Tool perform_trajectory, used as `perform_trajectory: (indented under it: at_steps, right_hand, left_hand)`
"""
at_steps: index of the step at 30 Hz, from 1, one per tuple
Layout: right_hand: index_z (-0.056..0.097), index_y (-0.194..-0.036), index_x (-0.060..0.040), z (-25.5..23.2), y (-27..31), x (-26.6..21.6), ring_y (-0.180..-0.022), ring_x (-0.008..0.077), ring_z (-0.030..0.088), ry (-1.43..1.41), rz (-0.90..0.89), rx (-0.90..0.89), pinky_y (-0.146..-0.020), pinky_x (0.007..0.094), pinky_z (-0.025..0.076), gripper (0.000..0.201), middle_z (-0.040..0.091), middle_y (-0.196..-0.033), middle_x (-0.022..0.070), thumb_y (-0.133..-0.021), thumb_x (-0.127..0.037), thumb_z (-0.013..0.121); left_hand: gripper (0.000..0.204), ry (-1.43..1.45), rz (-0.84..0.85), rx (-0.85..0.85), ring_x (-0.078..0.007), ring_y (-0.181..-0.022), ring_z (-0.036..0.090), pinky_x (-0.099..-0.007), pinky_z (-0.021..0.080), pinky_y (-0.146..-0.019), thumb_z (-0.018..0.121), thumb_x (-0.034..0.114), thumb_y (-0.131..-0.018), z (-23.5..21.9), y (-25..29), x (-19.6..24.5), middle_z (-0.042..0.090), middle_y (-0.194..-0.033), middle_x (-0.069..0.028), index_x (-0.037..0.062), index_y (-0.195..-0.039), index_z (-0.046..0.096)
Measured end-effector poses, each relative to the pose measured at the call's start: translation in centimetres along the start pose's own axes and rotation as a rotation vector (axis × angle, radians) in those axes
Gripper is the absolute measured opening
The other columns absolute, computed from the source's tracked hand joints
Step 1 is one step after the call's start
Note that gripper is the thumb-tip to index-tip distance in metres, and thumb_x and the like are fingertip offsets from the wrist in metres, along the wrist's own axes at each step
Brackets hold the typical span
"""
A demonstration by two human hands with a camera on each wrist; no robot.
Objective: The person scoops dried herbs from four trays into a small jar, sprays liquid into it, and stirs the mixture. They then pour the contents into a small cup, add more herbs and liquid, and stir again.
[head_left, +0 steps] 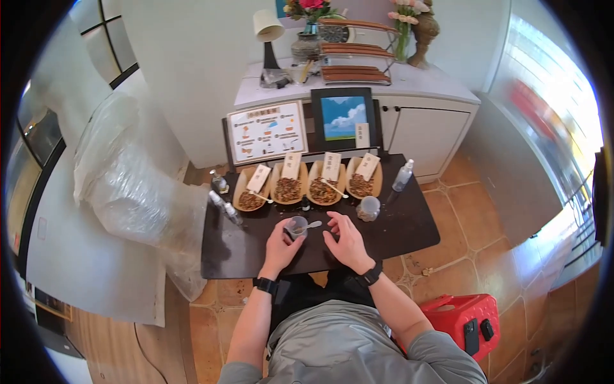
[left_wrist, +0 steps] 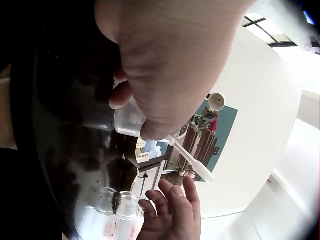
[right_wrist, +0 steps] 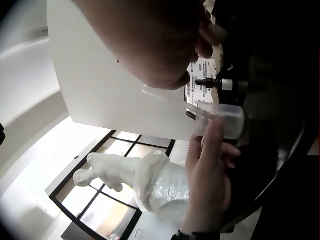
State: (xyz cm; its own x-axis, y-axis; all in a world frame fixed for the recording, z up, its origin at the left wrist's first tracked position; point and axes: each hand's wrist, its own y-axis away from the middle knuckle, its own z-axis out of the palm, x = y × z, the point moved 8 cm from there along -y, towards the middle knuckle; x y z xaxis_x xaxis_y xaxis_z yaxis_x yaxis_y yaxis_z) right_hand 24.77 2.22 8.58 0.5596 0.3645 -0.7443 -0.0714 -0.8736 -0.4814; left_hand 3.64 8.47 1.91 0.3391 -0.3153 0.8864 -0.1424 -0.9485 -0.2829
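Observation:
The left hand (head_left: 281, 248) curls round a small clear cup (head_left: 297, 226) near the front of the dark table. A translucent stick with a wider end (head_left: 314, 224) leans out over the cup's rim; the left wrist view shows this stick (left_wrist: 192, 161) beside the thumb. To the right of the cup, the right hand (head_left: 348, 243) hovers with relaxed, slightly bent fingers and holds nothing. In the right wrist view the cup (right_wrist: 227, 120) stands upright on the table in the left hand (right_wrist: 207, 190). A small dark dropper bottle (right_wrist: 220, 83) stands behind it.
Four paper trays (head_left: 288, 190) of dried bits with labels line the back. A lidded clear jar (head_left: 368, 208) and a spray bottle (head_left: 403, 175) stand right; small bottles (head_left: 225, 208) stand left. A picture board (head_left: 268, 132) and framed picture (head_left: 345, 118) rise behind.

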Motion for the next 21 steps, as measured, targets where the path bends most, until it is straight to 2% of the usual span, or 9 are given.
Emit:
perform_trajectory:
  at_steps: [2,3,4,6,7,9,13,14,21]
  right_hand:
    - [0.058,-0.134,-0.0052,-1.3,0.0,0.9,-0.089,0.0267,0.066,0.040,-0.039,0.095,-0.079,0.0378,0.056,0.049,0.063,-0.104,0.0120,-0.088,-0.006,0.075]
    - [0.060,-0.133,-0.0053,-2.5,-0.1,1.3,-0.099,0.0314,0.065,0.103,-0.036,0.150,-0.086,0.0418,0.055,0.049,0.062,-0.109,0.0141,-0.086,-0.004,0.074]
    - [0.060,-0.133,-0.0053,-3.5,-0.4,1.8,-0.099,0.0314,0.065,0.120,-0.032,0.159,-0.086,0.0418,0.055,0.049,0.062,-0.109,0.0141,-0.086,-0.004,0.074]
    - [0.061,-0.132,-0.0059,-6.7,-0.6,1.2,-0.110,0.0367,0.060,0.453,-0.166,0.415,-0.095,0.0473,0.052,0.050,0.061,-0.117,0.0153,-0.083,-0.003,0.075]
    - [0.061,-0.134,-0.0080,-7.2,-0.8,2.6,-0.120,0.0415,0.056,0.470,-0.103,0.384,-0.102,0.0512,0.048,0.055,0.057,-0.128,0.0185,-0.082,-0.006,0.077]
    - [0.060,-0.135,-0.0083,-8.0,-1.2,3.6,-0.120,0.0422,0.057,0.499,-0.080,0.362,-0.102,0.0508,0.049,0.056,0.057,-0.130,0.0200,-0.082,-0.009,0.078]
    - [0.057,-0.140,-0.0111,-7.7,-1.1,6.8,-0.126,0.0460,0.055,0.495,0.004,0.265,-0.106,0.0521,0.048,0.062,0.053,-0.139,0.0249,-0.083,-0.016,0.080]
    - [0.057,-0.141,-0.0121,-7.5,-1.0,7.6,-0.128,0.0467,0.054,0.480,0.046,0.221,-0.107,0.0525,0.047,0.062,0.052,-0.140,0.0257,-0.084,-0.017,0.080]
    - [0.053,-0.146,-0.0131,-7.1,0.0,10.5,-0.130,0.0458,0.055,0.238,0.162,0.140,-0.109,0.0527,0.047,0.070,0.051,-0.145,0.0224,-0.083,-0.021,0.082]
  left_hand:
    - [0.063,-0.037,-0.017,-0.015,-0.0113,-0.062,0.061,-0.0288,0.053,-0.062,0.086,0.014,-0.084,0.0,-0.1,0.1,0.073,-0.096,-0.0048,0.0070,-0.140,0.058]
    - [0.063,-0.022,-0.009,-0.031,-0.0113,-0.062,0.061,-0.0288,0.053,-0.062,0.086,0.014,-0.084,0.1,-0.2,0.0,0.073,-0.096,-0.0048,0.0070,-0.140,0.058]
    - [0.066,-0.036,-0.005,-0.032,-0.0120,-0.062,0.061,-0.0293,0.053,-0.062,0.086,0.013,-0.084,0.0,-0.2,-0.2,0.075,-0.104,-0.0063,0.0065,-0.142,0.056]
    - [0.068,-0.044,0.000,-0.037,-0.0127,-0.062,0.062,-0.0297,0.054,-0.063,0.086,0.013,-0.084,0.1,-0.1,-0.3,0.076,-0.112,-0.0079,0.0060,-0.144,0.054]
    - [0.070,-0.047,0.008,-0.032,-0.0127,-0.062,0.061,-0.0297,0.054,-0.063,0.086,0.013,-0.084,0.1,-0.1,-0.2,0.075,-0.119,-0.0091,0.0056,-0.146,0.053]
    - [0.073,-0.054,0.014,-0.033,-0.0128,-0.062,0.060,-0.0296,0.054,-0.063,0.085,0.012,-0.084,0.0,-0.1,-0.1,0.073,-0.131,-0.0104,0.0047,-0.148,0.050]
    - [0.075,-0.037,0.039,-0.020,-0.0119,-0.063,0.060,-0.0282,0.054,-0.063,0.085,0.011,-0.084,-0.2,-0.2,0.0,0.072,-0.128,-0.0105,0.0033,-0.149,0.049]
    - [0.077,-0.018,0.048,-0.027,-0.0100,-0.063,0.058,-0.0264,0.052,-0.063,0.084,0.008,-0.084,0.0,-0.1,-0.3,0.069,-0.133,-0.0112,0.0031,-0.151,0.045]
    - [0.085,-0.027,0.076,-0.048,-0.0074,-0.066,0.058,-0.0239,0.052,-0.064,0.084,0.005,-0.084,0.5,-0.2,-0.4,0.063,-0.141,-0.0119,0.0039,-0.155,0.039]
